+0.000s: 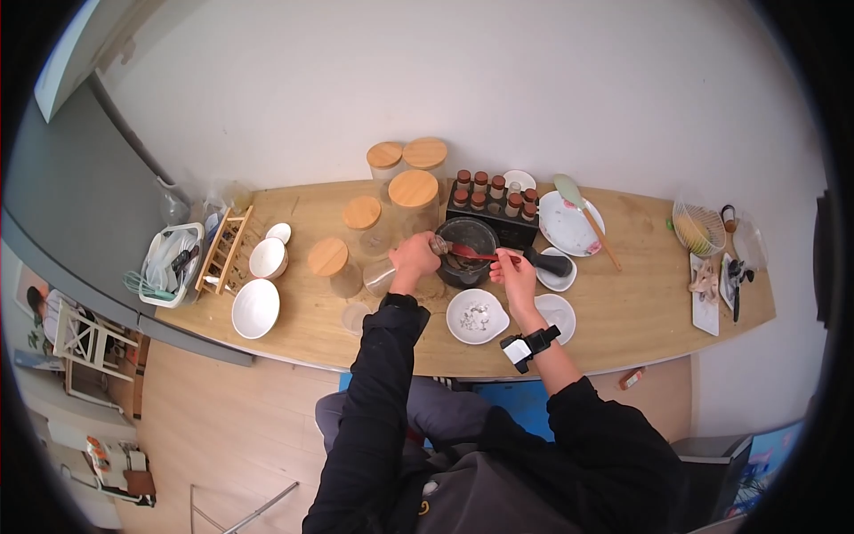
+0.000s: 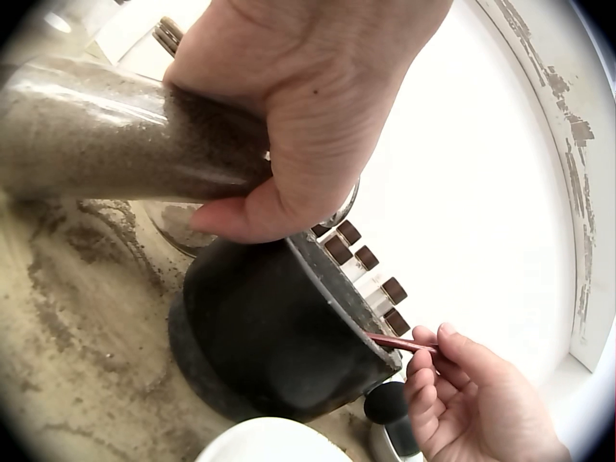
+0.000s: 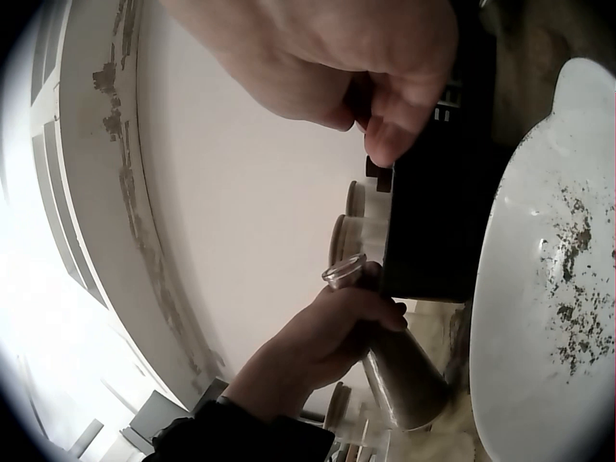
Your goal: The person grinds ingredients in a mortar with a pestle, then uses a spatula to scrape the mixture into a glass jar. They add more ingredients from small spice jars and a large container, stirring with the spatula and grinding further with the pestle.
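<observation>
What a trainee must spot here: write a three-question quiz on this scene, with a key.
1. What does the right hand pinch?
a) a pestle
b) a red utensil
c) a whisk
2. True or false: the brown-capped vials stand in a rack beyond the black mortar.
3. Fill in: the clear bottle is gripped by the ____.

Key: 1 b; 2 true; 3 left hand.

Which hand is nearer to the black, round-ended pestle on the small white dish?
Right hand, beside the pestle, pinching a slim red utensil; the left hand is farther off, at the round black mortar's left side.
</observation>
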The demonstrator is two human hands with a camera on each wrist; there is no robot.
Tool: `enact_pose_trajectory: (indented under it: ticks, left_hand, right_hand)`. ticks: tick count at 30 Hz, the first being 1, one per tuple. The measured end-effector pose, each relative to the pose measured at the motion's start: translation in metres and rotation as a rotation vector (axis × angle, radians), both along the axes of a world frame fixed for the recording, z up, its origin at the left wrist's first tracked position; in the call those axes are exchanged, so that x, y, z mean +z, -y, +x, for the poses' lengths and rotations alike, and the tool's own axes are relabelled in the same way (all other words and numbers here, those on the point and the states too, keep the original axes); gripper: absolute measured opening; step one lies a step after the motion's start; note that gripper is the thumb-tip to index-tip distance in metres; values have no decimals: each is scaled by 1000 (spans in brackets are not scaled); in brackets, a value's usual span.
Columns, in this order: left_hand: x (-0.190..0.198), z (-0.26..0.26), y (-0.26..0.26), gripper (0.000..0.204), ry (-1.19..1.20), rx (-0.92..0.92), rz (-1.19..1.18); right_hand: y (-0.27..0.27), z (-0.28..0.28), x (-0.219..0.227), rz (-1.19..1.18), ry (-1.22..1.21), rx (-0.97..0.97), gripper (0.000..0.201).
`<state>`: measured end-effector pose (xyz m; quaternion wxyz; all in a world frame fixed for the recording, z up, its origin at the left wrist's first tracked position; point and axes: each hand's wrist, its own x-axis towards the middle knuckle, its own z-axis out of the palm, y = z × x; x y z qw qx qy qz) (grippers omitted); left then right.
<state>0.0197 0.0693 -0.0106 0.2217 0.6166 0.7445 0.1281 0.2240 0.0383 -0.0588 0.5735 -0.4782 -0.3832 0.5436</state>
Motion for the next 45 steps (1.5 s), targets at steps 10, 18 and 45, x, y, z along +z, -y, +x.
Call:
enact_pose_trajectory:
  ticks: [10,18,45]
  left_hand:
    - [0,1,0,34,3,11,3]
    - [0,0,1,35,-3,5,10]
    - [1,1,2,33,10,14,6]
  right_hand:
    - [11,-7,-8,-19,-79,4,28]
    - [12,1,-5,-67,-285,25,30]
    - [-7,12,15,181,442,92,24]
